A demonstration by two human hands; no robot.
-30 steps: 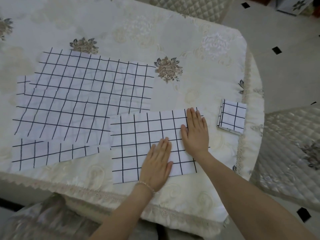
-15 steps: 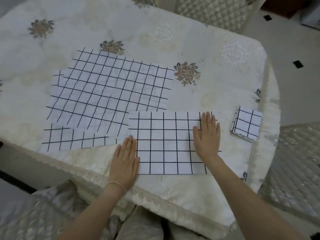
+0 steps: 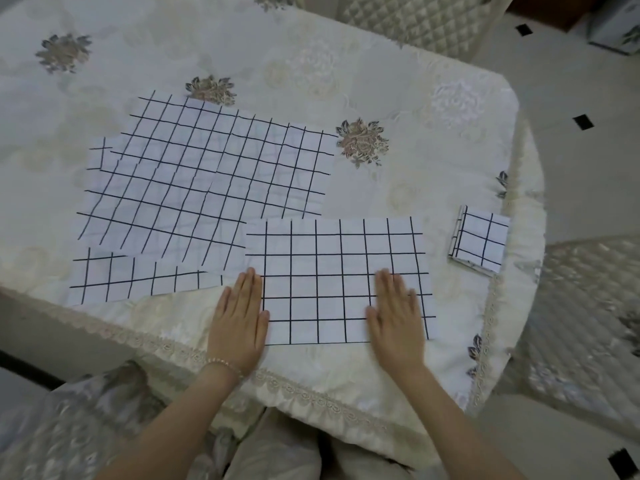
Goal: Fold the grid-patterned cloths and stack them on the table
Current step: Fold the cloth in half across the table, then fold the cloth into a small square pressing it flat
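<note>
Two flat hands are pressed on the half-folded grid cloth (image 3: 341, 278), which lies at the near table edge with its long axis running left to right. The left hand (image 3: 239, 318) is laid, fingers straight and together, over the cloth's left edge; the right hand (image 3: 398, 318), slightly blurred, is laid inside its right edge. Either end is equally reachable for the next fold. Right of this cloth, well apart, a small folded cloth (image 3: 481, 239) is seen near the tablecloth (image 3: 381, 64) rim. Beyond and left, overlapping unfolded cloths (image 3: 207, 181) are spread.
</note>
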